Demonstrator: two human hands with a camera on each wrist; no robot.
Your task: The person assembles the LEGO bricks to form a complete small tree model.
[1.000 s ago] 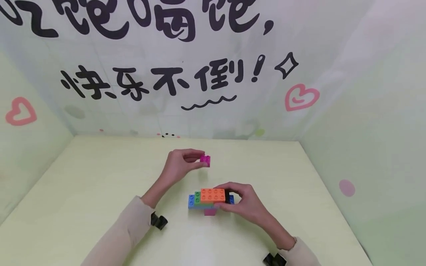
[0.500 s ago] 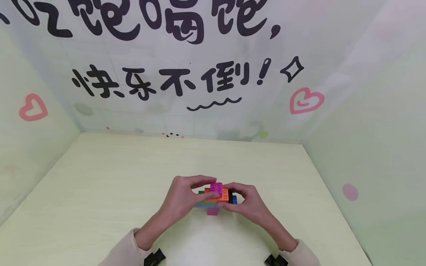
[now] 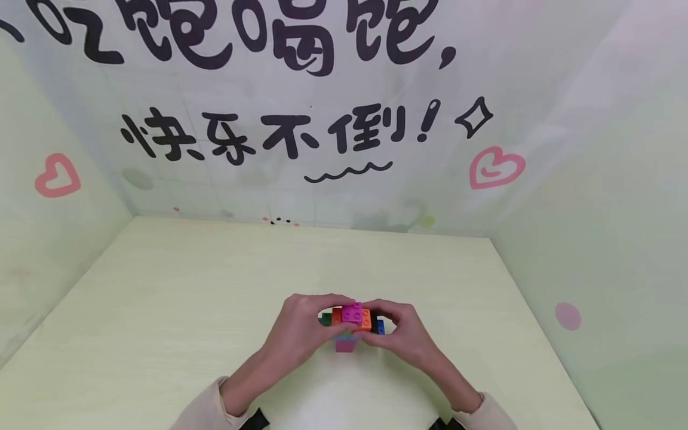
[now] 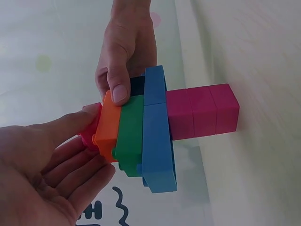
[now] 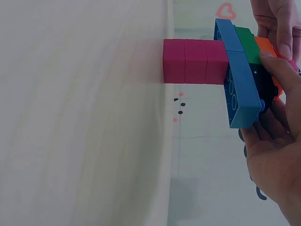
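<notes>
My left hand (image 3: 298,329) pinches a small magenta brick (image 3: 352,313) between thumb and fingers, at the top of a toy brick stack. That brick sits against the orange brick (image 4: 109,120); whether it is fully pressed on I cannot tell. My right hand (image 3: 405,328) grips the stack from the right, thumb on its near side around the orange, green (image 4: 130,134) and black (image 5: 264,84) bricks. Under these lie two blue bricks (image 4: 157,146) end to end, overhanging both sides. A column of three magenta bricks (image 4: 202,110) carries everything, standing on the table. Fingers partly hide the upper layers.
The pale table (image 3: 215,269) spreads around the stack. A back wall (image 3: 242,197) with black lettering and pink hearts rises behind, with side walls at left and right (image 3: 618,269).
My left hand has brought the magenta brick from behind the stack, toward me and rightward, down onto the orange brick. The right hand keeps its grip, and the head view has shifted slightly.
</notes>
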